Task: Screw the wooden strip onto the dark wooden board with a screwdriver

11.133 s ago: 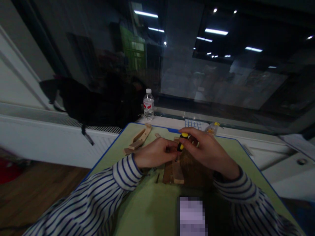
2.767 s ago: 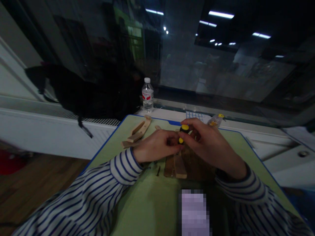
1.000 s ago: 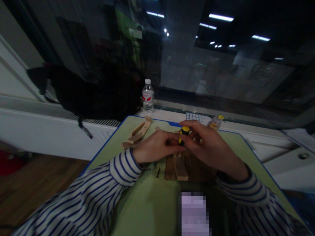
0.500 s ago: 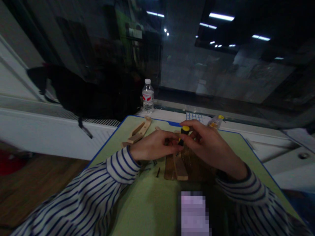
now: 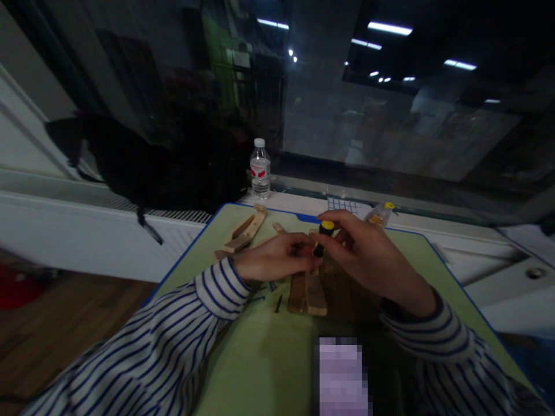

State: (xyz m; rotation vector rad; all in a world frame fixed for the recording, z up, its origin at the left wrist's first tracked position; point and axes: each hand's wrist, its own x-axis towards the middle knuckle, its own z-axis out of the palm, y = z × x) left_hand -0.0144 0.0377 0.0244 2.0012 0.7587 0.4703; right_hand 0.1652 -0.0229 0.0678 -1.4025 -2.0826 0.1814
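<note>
My right hand (image 5: pixel 368 254) is closed round a short black-and-yellow screwdriver (image 5: pixel 326 229), which stands nearly upright with its yellow cap on top. Close against the lower end of its handle, the fingers of my left hand (image 5: pixel 280 254) are pinched together. What they grip is hidden. Under both hands lies a wooden strip (image 5: pixel 316 300), partly covered, on a brown board (image 5: pixel 297 297). A dark screw (image 5: pixel 278 304) rests left of the board, with several more bits of hardware (image 5: pixel 259 299) below my left wrist.
Joined wooden pieces (image 5: pixel 245 231) lie at the green table's (image 5: pixel 255 358) far left. A phone (image 5: pixel 344 375) with a blurred screen is at the near edge. Beyond the table stand a water bottle (image 5: pixel 260 170), a clear bag (image 5: pixel 379 215) and a black backpack (image 5: pixel 173 167) by the window.
My left hand has shifted very slightly, and the near end of the wooden strip has moved a little to the left. My right hand keeps its hold on the screwdriver.
</note>
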